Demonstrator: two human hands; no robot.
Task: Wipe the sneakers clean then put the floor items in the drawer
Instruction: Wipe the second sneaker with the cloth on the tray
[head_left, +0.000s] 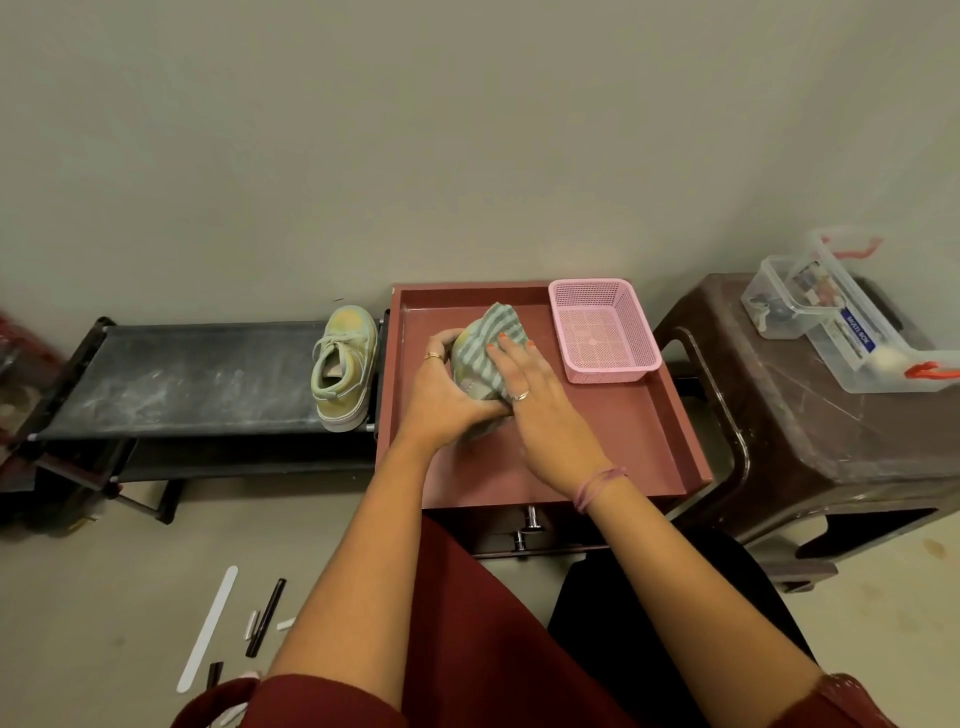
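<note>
The sneaker (475, 387) is lying atop the red cabinet (649, 415), toe away from me; my left hand (441, 395) is gripping it while my right hand's (535, 395) flat fingers (511, 348) are pressing the striped cloth (493, 332) on it.

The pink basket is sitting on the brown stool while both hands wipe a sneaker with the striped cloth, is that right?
Not quite. The head view shows the pink basket on the red tray top, not the brown stool. The rest holds: both hands, left and right, work the striped cloth over a sneaker.
</note>
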